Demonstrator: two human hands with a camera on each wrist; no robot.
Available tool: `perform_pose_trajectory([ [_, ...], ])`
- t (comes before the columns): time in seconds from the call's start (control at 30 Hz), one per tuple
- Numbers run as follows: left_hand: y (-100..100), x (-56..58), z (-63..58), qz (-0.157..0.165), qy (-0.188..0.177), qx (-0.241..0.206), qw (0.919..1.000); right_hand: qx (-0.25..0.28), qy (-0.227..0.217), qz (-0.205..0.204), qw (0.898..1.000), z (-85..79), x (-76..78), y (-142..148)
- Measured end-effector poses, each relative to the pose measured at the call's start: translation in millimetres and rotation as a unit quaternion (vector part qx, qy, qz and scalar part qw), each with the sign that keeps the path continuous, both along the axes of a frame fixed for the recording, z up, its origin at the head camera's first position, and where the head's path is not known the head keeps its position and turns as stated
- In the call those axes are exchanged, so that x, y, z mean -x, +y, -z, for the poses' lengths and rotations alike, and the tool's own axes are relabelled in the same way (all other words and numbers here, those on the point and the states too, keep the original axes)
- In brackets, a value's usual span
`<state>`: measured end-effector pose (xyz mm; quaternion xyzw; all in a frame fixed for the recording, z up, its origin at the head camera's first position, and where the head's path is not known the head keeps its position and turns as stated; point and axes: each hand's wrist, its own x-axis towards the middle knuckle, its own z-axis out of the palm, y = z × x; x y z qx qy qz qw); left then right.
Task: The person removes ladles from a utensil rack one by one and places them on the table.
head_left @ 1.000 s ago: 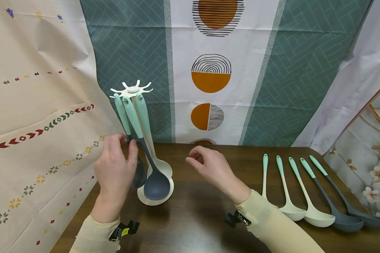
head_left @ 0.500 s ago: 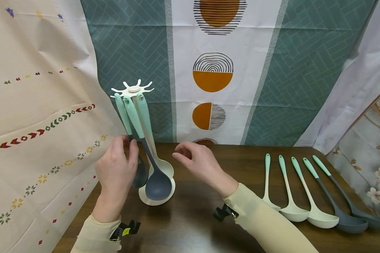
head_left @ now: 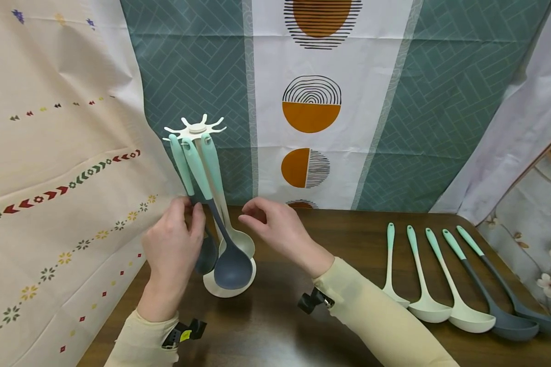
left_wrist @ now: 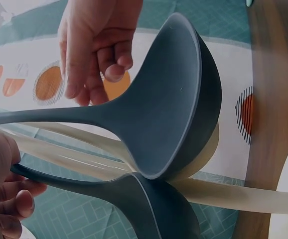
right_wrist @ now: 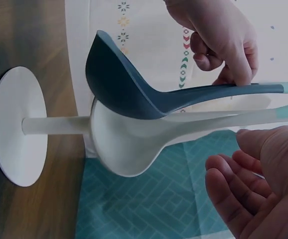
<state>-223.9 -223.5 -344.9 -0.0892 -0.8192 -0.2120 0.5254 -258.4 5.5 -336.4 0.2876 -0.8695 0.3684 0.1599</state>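
Observation:
A white rotating-style rack (head_left: 196,128) with hooked arms stands at the left of the table. From it hang a dark grey ladle (head_left: 233,269) in front, a second dark grey ladle (head_left: 206,257) on the left, and a white ladle (head_left: 243,242) on the right, all with mint handles. My left hand (head_left: 172,250) pinches the left dark ladle's shaft between thumb and fingers, as the left wrist view shows. Beside the white ladle, my right hand (right_wrist: 263,179) is held with fingers loosely bent and nothing in them; its thumb is close below the handle.
On the right side of the wooden table (head_left: 340,239) lie several ladles in a row, among them a white ladle (head_left: 429,308) and a dark grey ladle (head_left: 514,326). A patterned cloth (head_left: 73,178) closes the left side, and another curtain (head_left: 193,66) hangs behind.
My right hand has moved left, up to the white ladle on the rack. The left hand stays at the left dark ladle. The view has shifted slightly.

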Motion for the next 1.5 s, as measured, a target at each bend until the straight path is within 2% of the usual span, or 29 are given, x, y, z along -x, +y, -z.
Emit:
perform_pose_trajectory([
  [0.53,3.0,-4.5,-1.2,0.012,-0.009,-0.005,0.9999,0.012,-0.014,-0.04,0.999,-10.1,5.5,-18.6],
  [0.83,5.3,-5.9,-0.6,0.017,-0.017,0.002,0.9997,0.013,-0.016,-0.045,0.999,-10.2,4.6,-20.6],
  [1.5,7.2,-5.7,1.1,0.037,0.008,0.001,0.9993,0.003,-0.001,-0.039,0.999,-7.2,1.4,-15.8],
])
